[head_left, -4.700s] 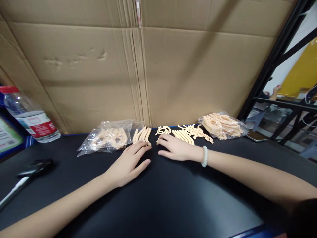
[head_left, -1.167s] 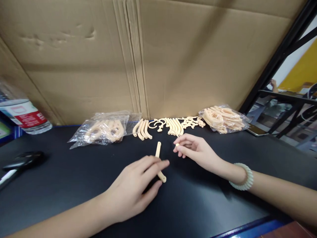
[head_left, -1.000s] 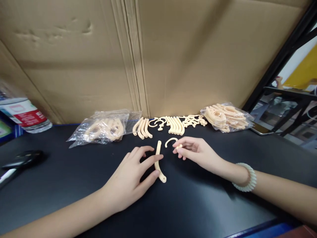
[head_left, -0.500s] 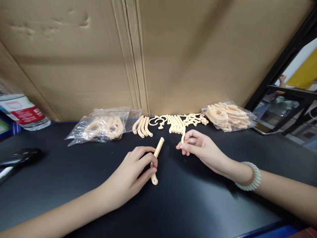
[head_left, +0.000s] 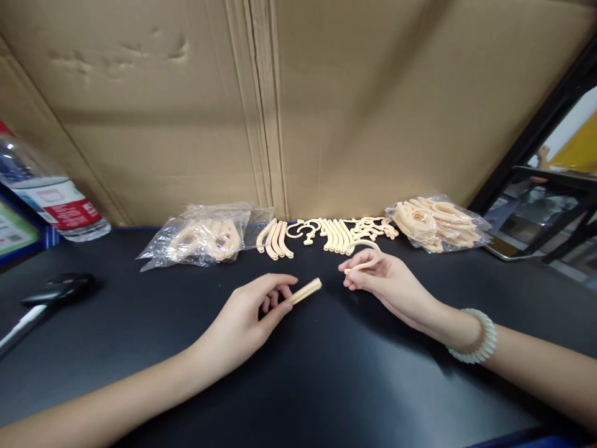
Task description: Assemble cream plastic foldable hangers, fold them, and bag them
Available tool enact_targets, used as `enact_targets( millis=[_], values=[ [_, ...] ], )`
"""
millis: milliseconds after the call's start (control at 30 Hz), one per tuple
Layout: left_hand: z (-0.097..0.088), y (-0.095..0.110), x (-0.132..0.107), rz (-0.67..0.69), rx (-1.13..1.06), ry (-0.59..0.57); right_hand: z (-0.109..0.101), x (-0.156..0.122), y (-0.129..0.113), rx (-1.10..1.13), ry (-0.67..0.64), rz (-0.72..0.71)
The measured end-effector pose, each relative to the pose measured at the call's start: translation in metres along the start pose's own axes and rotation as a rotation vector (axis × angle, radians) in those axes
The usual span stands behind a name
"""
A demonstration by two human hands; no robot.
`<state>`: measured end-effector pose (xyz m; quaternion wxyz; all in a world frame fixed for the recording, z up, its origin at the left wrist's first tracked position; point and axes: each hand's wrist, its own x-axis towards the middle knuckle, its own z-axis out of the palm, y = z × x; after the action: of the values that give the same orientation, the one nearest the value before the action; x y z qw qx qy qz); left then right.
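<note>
Left hand [head_left: 242, 314]'s grip is clamped on a hanger arm [head_left: 308, 290], long axis kinda pointing at the right hand [head_left: 392, 280], which is pinching a hanger hook [head_left: 365, 266], both short of the surface [head_left: 321, 379]'s far edge.

Ranged along the far edge of the desk [head_left: 326, 386], left to right: bottle [head_left: 69, 208], first bag [head_left: 200, 239], strip row [head_left: 277, 239], hooks [head_left: 308, 233], second strip row [head_left: 337, 236], loose pieces [head_left: 370, 228], second bag [head_left: 438, 225]. Behind, cardboard [head_left: 354, 118]. Before them, left hand [head_left: 249, 314], right hand [head_left: 389, 280].

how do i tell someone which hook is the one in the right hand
Over the black table, find the right hand, whose wrist wears a pale bracelet. It holds the cream curved hook, the only one held; the loose hooks lie near the cardboard.
</note>
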<state>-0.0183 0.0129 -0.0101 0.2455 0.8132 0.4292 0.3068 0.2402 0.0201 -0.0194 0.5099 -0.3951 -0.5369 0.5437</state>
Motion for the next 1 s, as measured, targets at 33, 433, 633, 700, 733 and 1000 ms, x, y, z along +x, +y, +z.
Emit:
enact_targets(
  millis=[33,433,633,700,733,1000],
  values=[
    [0.000,-0.001,0.001,-0.022,-0.049,0.011,0.000,0.000,0.000,0.007,0.013,-0.004],
    [0.001,0.005,0.005,-0.269,-0.572,0.198,0.006,-0.002,-0.002,-0.037,-0.084,0.017],
    [0.002,0.011,0.000,-0.112,-0.514,0.142,0.012,-0.007,-0.005,0.014,-0.234,0.105],
    [0.002,0.013,-0.004,-0.047,-0.452,0.140,0.013,-0.009,-0.006,0.012,-0.289,0.131],
    [0.002,0.014,-0.006,-0.008,-0.403,0.140,0.012,-0.009,-0.007,0.007,-0.320,0.141],
    [0.002,0.019,-0.016,0.356,-0.120,0.133,0.011,-0.011,-0.009,-0.077,-0.459,0.131]
  ],
)
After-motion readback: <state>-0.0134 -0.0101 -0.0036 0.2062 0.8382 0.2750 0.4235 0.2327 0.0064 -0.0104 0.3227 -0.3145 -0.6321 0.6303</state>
